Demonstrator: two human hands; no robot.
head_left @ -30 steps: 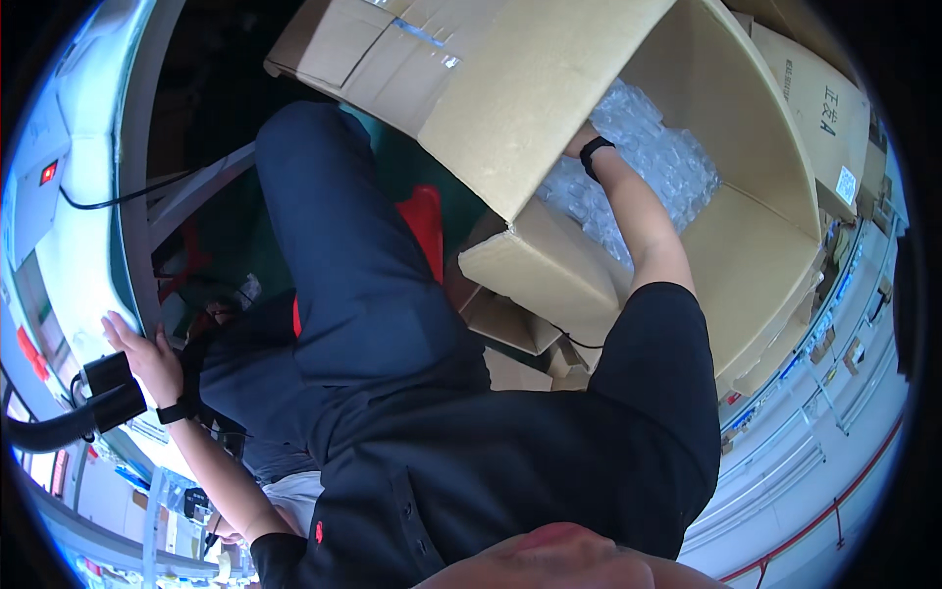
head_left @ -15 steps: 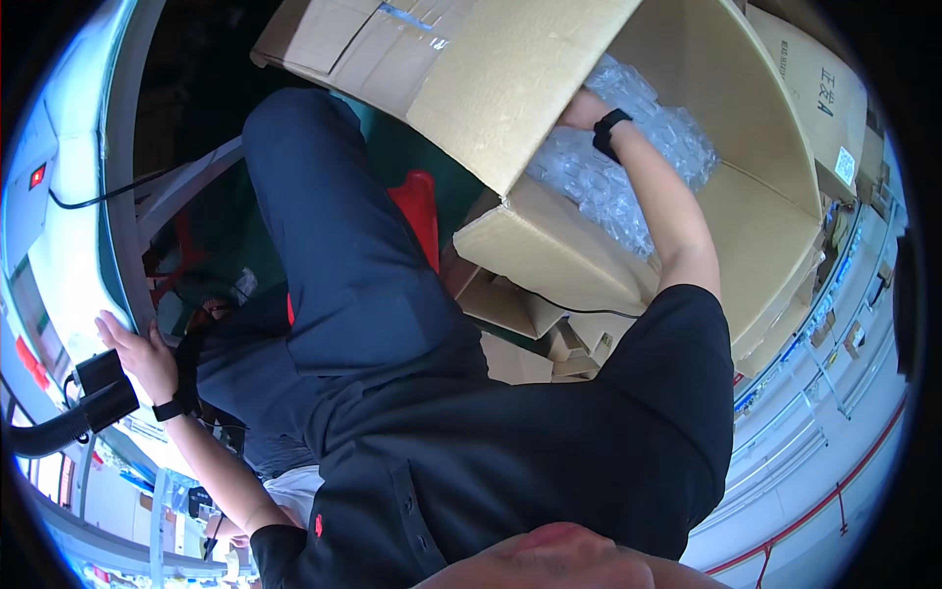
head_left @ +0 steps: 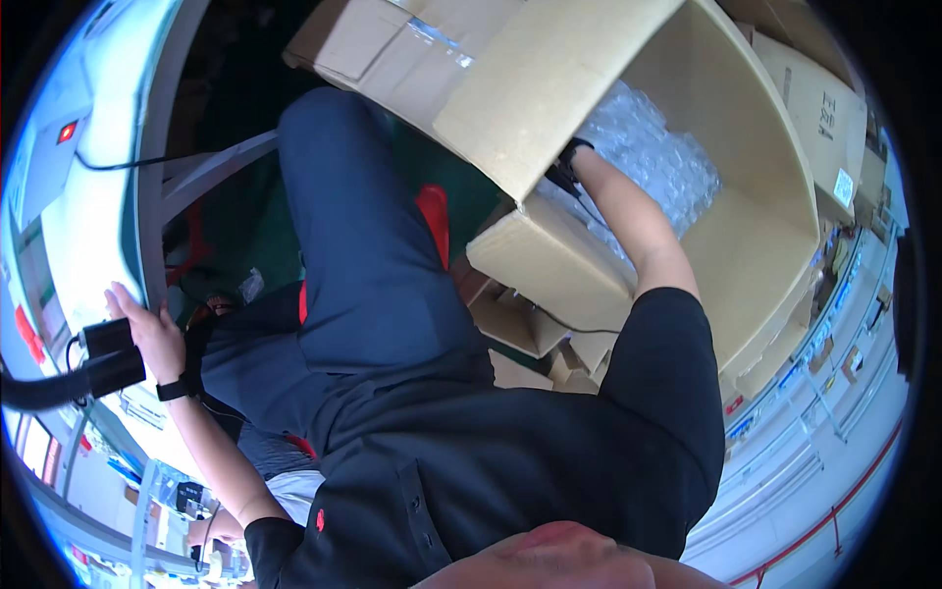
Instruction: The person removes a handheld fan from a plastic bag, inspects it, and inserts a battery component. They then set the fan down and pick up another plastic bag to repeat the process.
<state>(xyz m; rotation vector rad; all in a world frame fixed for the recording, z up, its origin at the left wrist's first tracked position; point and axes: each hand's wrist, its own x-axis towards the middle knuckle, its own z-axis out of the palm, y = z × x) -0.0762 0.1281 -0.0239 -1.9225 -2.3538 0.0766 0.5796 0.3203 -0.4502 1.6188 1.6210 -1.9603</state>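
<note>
**Right arm reaches into cardboard box [head_left: 754,211] of clear plastic pieces [head_left: 667,162]**

A heap of clear, shiny plastic pieces lies inside a large, open cardboard box at the upper right of the frame, as a worker's right forearm [head_left: 628,211] extends over it. The right hand is hidden behind the box's raised flap [head_left: 549,88]; whether it is open or closed, or grips anything, cannot be told. A black band circles the wrist at the flap's edge. Below the box, at the centre of the frame, a black cable [head_left: 561,322] runs past smaller cardboard pieces [head_left: 505,319].

At the left of the frame, the left hand [head_left: 157,339] is open, fingers extended at the edge of a white tabletop [head_left: 83,231], with nothing seen in its grasp. Just beside it is a thick black arm-like fitting [head_left: 108,368]. A red plastic piece [head_left: 433,221] shows beside the worker's dark-trousered leg [head_left: 343,216]. More cartons [head_left: 819,123] stand at the upper right edge, and part of another person in grey [head_left: 292,491] appears at the lower left.
</note>
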